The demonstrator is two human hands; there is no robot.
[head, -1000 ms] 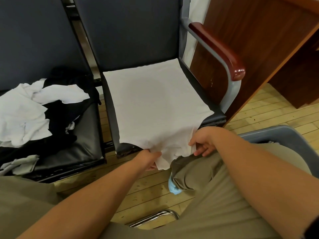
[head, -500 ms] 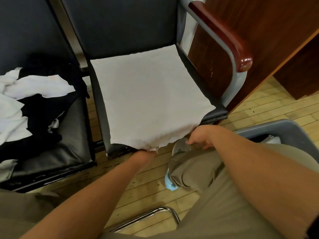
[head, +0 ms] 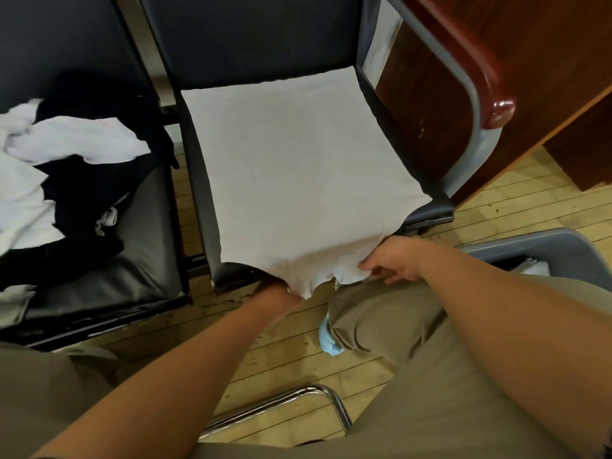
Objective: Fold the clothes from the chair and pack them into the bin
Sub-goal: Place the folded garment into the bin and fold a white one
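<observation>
Two hands meet at the near hem of a white garment [head: 298, 167], which lies spread flat over the seat of the armchair [head: 440, 212], its near edge hanging off the front; the right hand [head: 394, 260] pinches the bunched hem at its right end, fingers [head: 374, 268] curled on the cloth; the left hand [head: 276, 293] is tucked under the hem where it dips lowest, its fingers hidden by fabric, so I cannot tell whether they grasp it. The step in hand looks like folding this piece (probably the near edge goes back over the far half); that calls for both ends rising together and level. More clothes [head: 66, 154] lie heaped on the neighbouring chair [head: 139, 260]; the grey bin [head: 563, 243] stands at the right.
</observation>
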